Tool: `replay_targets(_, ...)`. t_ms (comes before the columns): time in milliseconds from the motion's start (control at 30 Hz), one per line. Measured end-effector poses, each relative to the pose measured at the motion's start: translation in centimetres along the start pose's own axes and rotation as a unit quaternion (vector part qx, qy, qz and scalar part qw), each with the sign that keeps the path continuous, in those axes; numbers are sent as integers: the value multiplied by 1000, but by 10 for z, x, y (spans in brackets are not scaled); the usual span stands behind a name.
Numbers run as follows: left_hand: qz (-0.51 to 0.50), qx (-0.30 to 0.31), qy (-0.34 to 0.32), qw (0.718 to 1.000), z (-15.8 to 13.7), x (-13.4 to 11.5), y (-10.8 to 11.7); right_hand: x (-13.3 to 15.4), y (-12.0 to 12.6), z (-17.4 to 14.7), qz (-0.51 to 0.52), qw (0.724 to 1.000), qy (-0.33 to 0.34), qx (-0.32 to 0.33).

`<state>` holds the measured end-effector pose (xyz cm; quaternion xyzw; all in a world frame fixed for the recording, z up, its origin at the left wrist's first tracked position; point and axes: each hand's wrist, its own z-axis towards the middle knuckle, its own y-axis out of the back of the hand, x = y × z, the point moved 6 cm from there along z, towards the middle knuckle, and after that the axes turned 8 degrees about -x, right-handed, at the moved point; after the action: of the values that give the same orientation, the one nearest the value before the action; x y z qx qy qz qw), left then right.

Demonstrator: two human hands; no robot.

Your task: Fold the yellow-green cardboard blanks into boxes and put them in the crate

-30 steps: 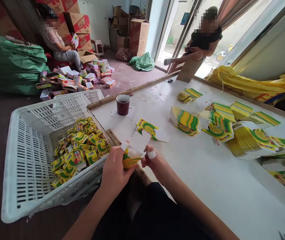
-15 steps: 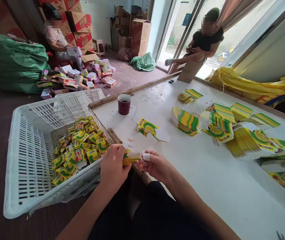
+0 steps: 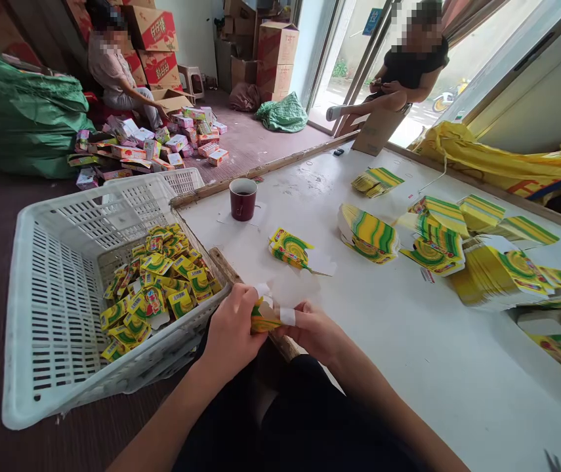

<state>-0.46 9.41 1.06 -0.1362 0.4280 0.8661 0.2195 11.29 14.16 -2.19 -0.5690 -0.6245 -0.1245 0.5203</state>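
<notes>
Between my hands is a small yellow and green cardboard box [image 3: 264,320], its end flaps standing up. My left hand [image 3: 233,321] is wrapped round one side of it. At the other end my right hand [image 3: 312,328], with white tape round a finger, pinches the box's edge. Just beyond lies another flat yellow-green carton [image 3: 290,249] on the white table [image 3: 383,367]. On my left, a white plastic basket [image 3: 58,387] holds a heap of small folded yellow boxes [image 3: 155,301].
A dark red mug [image 3: 243,202] of dark liquid stands near the table's left edge. Stacks of flat cartons [image 3: 497,272] spread over the right side. Two people sit beyond, one by a pile of boxes [image 3: 137,152], one near the door. A pointed metal tool [image 3: 553,461] lies bottom right.
The box in my hands has opened out, and its white flaps now stand apart. Both hands have shifted slightly right. The seated person at left has lowered a box towards the pile.
</notes>
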Motion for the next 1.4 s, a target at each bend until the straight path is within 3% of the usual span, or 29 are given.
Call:
replay_targets(133,-1,12,-33,999,-1,-7,2,1,-2,-3,-68,998,0,5)
replay_targets(233,-37,49,15,998,0,-4,2,11,-9,-8,-135,986,88,35)
replay_targets(333,-82,115,102,985,-1,0,-5,23,-18,-16,-242,946,207,66)
replay_targets(433,-96,151,166,970,-4,3,-14,27,-18,-18,-371,882,288,32)
replay_targets(600,-50,45,133,989,-1,13,-2,34,2,-15,-398,827,385,-98)
replay_targets(700,-69,22,132,989,2,22,8,33,1,-16,-442,780,437,-74)
replay_targets(800,-91,6,144,985,6,28,16,30,1,-15,-484,754,441,-49)
replay_targets(1000,-153,64,187,968,6,31,11,43,5,-20,-484,756,441,5)
replay_targets(1100,-133,46,167,976,5,27,15,47,4,-22,-478,770,422,21)
replay_targets(1233,-104,11,126,986,6,16,21,44,3,-23,-447,794,411,-18)
replay_targets(1400,-111,3,146,983,3,14,22,36,1,-20,-395,832,387,-55)
